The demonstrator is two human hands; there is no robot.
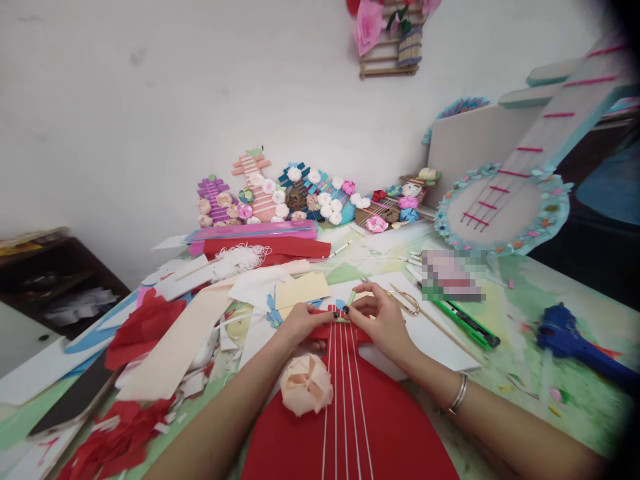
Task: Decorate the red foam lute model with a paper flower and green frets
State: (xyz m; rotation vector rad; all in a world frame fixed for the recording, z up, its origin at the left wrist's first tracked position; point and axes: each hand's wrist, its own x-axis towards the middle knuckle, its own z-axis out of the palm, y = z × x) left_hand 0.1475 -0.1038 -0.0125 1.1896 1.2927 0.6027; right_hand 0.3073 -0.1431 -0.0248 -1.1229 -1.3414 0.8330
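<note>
A red lute-shaped craft piece (395, 413) lies before me, with several white strings running down its middle. A peach paper flower (306, 385) sits on its left shoulder. At the narrow top, my left hand (305, 327) grips the red neck, thumb on top and fingers partly hidden below. My right hand (377, 320) is closed in a pinch at the same end, its thumb and index finger around a small light-green piece (352, 297). Between the two thumbs shows a small light-blue piece (341, 304); which hand touches it is unclear.
Yellow paper sheets (303, 293) lie beyond my left hand. Scissors (407, 301), a green utility knife (467, 325) and a blue glue gun (565, 337) lie to the right. Red crepe paper (143, 330) and scraps cover the left. Flower-decorated lutes (265, 193) line the wall; a large pale-blue one (500, 207) leans right.
</note>
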